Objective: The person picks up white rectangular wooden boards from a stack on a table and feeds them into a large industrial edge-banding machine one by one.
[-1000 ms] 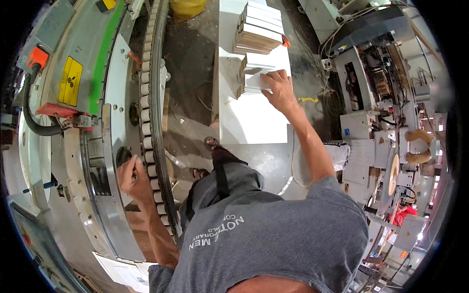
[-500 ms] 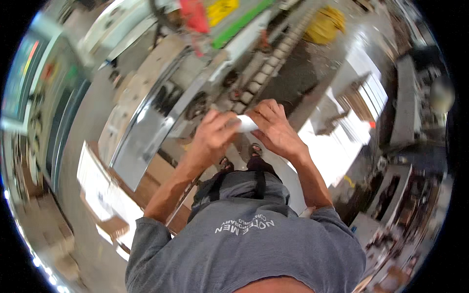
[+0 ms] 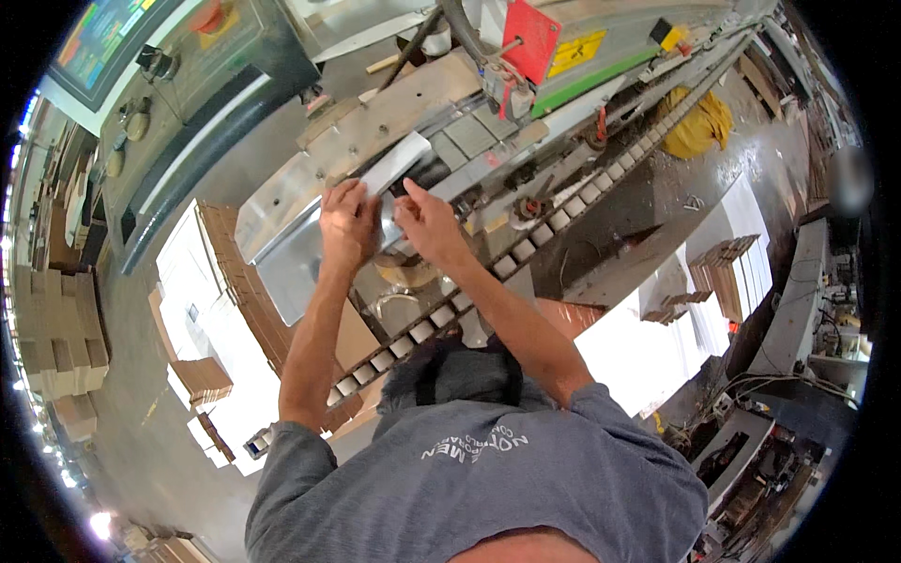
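My left hand (image 3: 347, 223) is over the machine's bare metal plate (image 3: 293, 272), its fingers curled; whatever they grip is hidden. Just beyond its knuckles, a flat white strip (image 3: 398, 160) lies slanted on the machine bed. My right hand (image 3: 430, 225) is beside the left, a small gap between them. Its index finger stretches forward, apart from the other, bent fingers, and no held thing shows in it. The space between the hands is blurred. Under my right forearm runs a slatted chain conveyor (image 3: 511, 263).
A stack of white-topped boards (image 3: 202, 314) stands left, another (image 3: 671, 314) right. The machine's red plate (image 3: 528, 39) and green guard (image 3: 587, 86) rise beyond my hands. A control panel with a screen (image 3: 108, 42) is far left. A yellow bag (image 3: 697, 122) lies on the floor.
Both hands have moved left and forward from in front of my body to over the machine plate. The white piece between them is gone from there; a white strip now shows on the bed.
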`<state>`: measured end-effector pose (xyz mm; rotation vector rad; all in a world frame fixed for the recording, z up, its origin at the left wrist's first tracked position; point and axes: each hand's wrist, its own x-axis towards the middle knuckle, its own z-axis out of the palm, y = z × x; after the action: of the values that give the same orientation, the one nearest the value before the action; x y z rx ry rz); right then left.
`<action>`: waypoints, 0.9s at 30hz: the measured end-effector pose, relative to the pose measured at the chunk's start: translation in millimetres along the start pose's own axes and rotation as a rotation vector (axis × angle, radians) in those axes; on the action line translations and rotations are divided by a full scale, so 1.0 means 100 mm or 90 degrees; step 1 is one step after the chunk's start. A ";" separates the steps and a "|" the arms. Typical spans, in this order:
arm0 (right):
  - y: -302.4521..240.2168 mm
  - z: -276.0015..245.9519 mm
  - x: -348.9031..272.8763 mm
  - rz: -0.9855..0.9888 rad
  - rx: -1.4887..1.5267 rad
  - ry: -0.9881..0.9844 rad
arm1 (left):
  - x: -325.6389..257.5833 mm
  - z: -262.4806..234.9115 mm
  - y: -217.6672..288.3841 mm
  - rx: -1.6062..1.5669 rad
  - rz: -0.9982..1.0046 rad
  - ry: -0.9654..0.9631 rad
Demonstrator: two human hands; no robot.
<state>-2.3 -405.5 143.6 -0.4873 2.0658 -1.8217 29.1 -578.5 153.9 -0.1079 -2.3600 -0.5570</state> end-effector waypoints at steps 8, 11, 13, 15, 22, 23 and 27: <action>0.04 0.29 0.38 0.008 0.095 0.069 | -0.02 -0.03 -0.07 0.024 -0.084 0.060; -0.05 0.31 0.37 0.056 0.116 0.077 | -0.09 -0.08 -0.13 0.072 -0.103 0.070; -0.09 0.26 0.36 0.026 0.079 0.058 | -0.08 -0.07 -0.12 0.065 -0.099 0.070; -0.10 0.22 0.37 0.002 0.041 0.044 | -0.06 -0.04 -0.11 0.053 -0.096 0.063; -0.05 0.19 0.46 0.014 -0.010 0.076 | -0.01 0.04 -0.09 0.055 -0.126 0.045; -0.02 0.17 0.48 0.018 -0.010 0.077 | 0.01 0.06 -0.08 0.053 -0.128 0.041; 0.04 0.02 0.59 -0.031 -0.094 0.130 | 0.12 0.21 -0.05 0.022 -0.139 0.002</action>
<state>-53.4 -434.1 138.1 -0.4078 2.3564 -1.8222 5.9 -574.7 145.7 0.1674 -2.3916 -0.6188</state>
